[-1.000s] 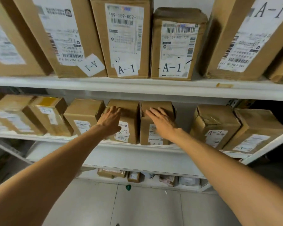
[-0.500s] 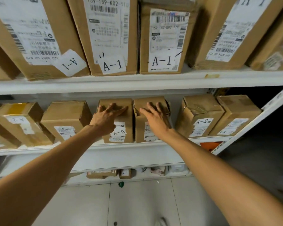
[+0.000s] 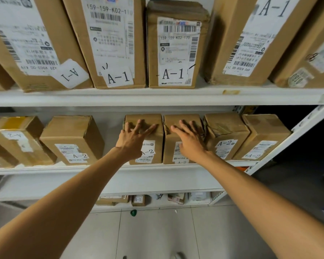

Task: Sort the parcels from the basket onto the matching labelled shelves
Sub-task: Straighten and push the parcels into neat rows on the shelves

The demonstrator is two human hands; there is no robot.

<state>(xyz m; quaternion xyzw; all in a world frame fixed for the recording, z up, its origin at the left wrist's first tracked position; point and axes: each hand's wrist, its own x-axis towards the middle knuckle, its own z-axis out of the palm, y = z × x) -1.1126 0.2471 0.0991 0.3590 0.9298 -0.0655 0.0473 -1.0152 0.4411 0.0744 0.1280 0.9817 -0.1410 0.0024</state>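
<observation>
We press left hand [image 3: 133,141] and right hand [image 3: 190,144], fingers spread wide, on 2 A-2 parcels [image 3: 159,141]. Risk: uneven push skews them against the neighbouring parcel [image 3: 230,128].

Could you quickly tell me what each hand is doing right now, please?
Left hand: open, fingers spread on an A-2 parcel.
Right hand: open, fingers flat on the neighbouring parcel.
</observation>
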